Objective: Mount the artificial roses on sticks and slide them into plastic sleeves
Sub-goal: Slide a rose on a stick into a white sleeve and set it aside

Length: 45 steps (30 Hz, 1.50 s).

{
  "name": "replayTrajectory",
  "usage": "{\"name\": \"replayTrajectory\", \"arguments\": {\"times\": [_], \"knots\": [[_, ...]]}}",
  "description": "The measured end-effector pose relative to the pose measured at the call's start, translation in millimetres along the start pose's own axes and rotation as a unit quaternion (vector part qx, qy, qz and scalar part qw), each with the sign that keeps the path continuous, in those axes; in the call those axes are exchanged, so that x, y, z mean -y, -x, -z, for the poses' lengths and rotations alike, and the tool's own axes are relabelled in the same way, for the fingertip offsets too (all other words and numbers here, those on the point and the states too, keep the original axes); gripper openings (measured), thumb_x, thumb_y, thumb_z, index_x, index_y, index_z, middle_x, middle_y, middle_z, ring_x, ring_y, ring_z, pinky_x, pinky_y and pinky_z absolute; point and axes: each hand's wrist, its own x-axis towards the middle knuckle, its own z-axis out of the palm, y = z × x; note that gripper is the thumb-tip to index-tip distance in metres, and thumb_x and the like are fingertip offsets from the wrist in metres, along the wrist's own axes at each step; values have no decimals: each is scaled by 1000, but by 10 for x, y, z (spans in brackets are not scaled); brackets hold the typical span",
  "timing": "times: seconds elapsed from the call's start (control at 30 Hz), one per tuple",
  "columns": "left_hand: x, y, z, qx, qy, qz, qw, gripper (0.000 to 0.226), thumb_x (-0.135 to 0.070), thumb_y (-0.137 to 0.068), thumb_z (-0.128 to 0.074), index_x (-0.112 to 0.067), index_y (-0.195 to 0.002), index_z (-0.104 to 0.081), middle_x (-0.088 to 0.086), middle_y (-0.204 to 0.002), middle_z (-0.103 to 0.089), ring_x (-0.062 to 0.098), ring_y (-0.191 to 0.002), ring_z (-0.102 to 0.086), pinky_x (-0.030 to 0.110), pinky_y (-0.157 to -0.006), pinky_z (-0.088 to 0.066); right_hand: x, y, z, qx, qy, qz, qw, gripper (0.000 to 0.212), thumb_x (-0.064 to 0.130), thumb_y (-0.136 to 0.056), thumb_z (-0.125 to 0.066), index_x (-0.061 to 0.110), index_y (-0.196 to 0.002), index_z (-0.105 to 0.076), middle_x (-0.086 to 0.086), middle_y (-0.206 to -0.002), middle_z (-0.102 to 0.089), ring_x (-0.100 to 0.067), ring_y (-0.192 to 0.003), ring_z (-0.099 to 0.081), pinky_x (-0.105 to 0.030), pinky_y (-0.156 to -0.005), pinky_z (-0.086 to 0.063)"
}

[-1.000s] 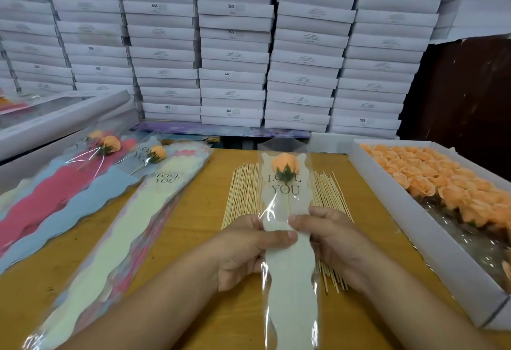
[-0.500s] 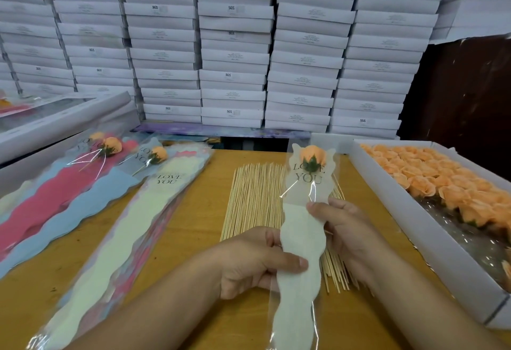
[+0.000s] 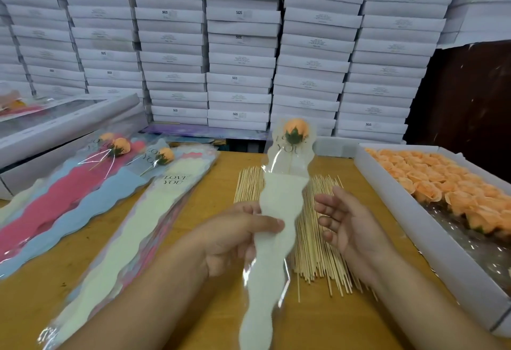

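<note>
My left hand pinches a clear plastic sleeve with a white wavy liner, held upright above the table. An orange rose on a stick sits inside at the sleeve's top, over the words LOVE YOU. My right hand hovers open just right of the sleeve, palm turned toward it, touching nothing. A bundle of wooden sticks lies on the table beneath both hands. Finished sleeved roses lie on the left.
A white box of orange rose heads lines the right edge. A stack of blank sleeves lies diagonally left of centre, over pink and blue ones. White cartons are stacked behind the wooden table. Long white boxes stand far left.
The sleeve with the rose has risen and tilted away from me. My right hand has let go of it and opened; my left hand alone keeps hold.
</note>
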Motion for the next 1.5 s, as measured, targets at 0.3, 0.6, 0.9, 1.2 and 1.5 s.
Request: {"name": "replayTrajectory", "arguments": {"times": [0.3,0.6,0.9,1.2,1.5], "knots": [[-489,8,676,-111,-30,-56,992,9,-2,-91,-61,-4,-92,-69,16,-85,-74,23,-64,-71,30,-56,-61,-6,-23,57,0,13,3,1000,32,32,-100,-50,9,-98,-72,3,-76,-70,-7,-59,-57,-22,-51,-43],[-600,33,2068,-347,-201,-44,915,9,2,-91,-67,-5,-88,-61,13,-76,-65,14,-49,-62,18,-47,-50,-3,-35,57,-5,16,5,1000,28,26,-99,-50,8,-98,-71,2,-74,-68,-7,-58,-54,-20,-47,-43],[-207,258,2974,-460,-205,67,862,40,-11,-84,-80,3,-117,-62,29,-108,-66,46,-92,-64,55,-86,-53,-19,-58,73,-2,30,15,999,27,25,-97,-52,8,-99,-72,2,-75,-69,-7,-59,-56,-20,-47,-43],[12,155,2825,-533,-335,1,777,59,-24,-83,-81,-1,-132,-58,23,-133,-58,43,-116,-55,48,-93,-47,-40,-66,79,3,28,16,999,26,24,-97,-53,6,-100,-72,1,-76,-69,-7,-58,-56,-20,-46,-44],[20,178,2592,-554,-347,-33,757,50,-29,-84,-77,-12,-128,-59,18,-125,-62,40,-110,-58,47,-93,-50,-45,-83,85,4,33,21,999,25,24,-96,-53,8,-98,-72,1,-75,-68,-7,-58,-56,-20,-46,-44]]}}
